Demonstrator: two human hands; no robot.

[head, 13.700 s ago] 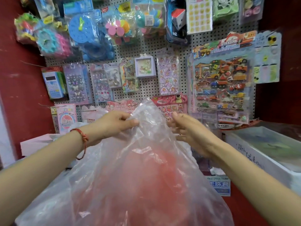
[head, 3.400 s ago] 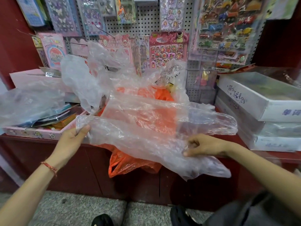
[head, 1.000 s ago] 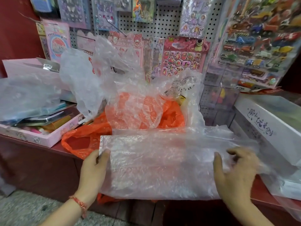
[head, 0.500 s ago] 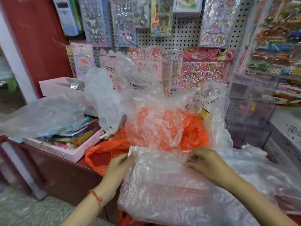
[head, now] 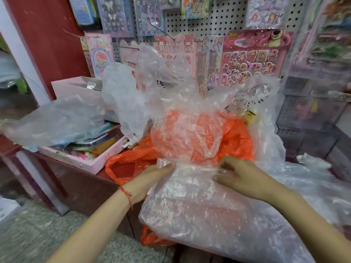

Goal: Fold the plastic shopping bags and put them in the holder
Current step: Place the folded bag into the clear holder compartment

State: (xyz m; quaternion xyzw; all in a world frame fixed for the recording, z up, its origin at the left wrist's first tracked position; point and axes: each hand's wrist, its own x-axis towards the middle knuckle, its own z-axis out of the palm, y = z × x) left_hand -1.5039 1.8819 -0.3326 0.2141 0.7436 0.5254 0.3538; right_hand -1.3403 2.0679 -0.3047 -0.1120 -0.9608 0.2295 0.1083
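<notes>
Between my left hand [head: 152, 179] and right hand [head: 245, 177] the flattened clear bag [head: 199, 215] lies low, so the air above it is open. Straight ahead, a heap of crumpled clear bags [head: 171, 95] over an orange bag [head: 235, 143] rises just behind my fingers and blocks the way to the pegboard [head: 218, 16]. On the left a crammed pink tray [head: 89, 164], draped with another clear bag [head: 57, 120], sits just beside the orange bag at the worktop [head: 100, 177] edge, leaving no gap. On the right, loose plastic [head: 313, 183] covers the worktop. Towards me, past the worktop's front, the space down to the floor [head: 38, 234] is free.
</notes>
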